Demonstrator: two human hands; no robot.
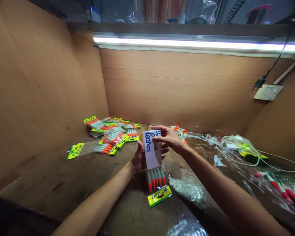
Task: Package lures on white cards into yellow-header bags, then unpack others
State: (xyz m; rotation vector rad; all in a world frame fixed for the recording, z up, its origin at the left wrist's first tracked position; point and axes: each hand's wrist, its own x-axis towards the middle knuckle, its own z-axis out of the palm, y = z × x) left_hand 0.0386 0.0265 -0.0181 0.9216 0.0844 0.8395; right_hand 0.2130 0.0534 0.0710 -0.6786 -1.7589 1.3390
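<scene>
My left hand (138,159) and my right hand (169,138) together hold a white card (152,149) with blue lettering, upright over the worktop. The left hand's fingers wrap it from behind and the right hand's fingers press its front upper edge. Under the card lies a clear packet (156,184) of white and orange lures with a yellow-green label, and the card covers the packet's open end. I cannot tell whether the card is inside the packet.
A pile of filled lure packets (111,132) lies at the back left, with an empty flat bag (76,150) beside it. Loose lures and plastic bags (280,186) sit at the right, with a white cable (272,164). Wooden walls (39,98) enclose the worktop; a wall socket (267,91) is at the right.
</scene>
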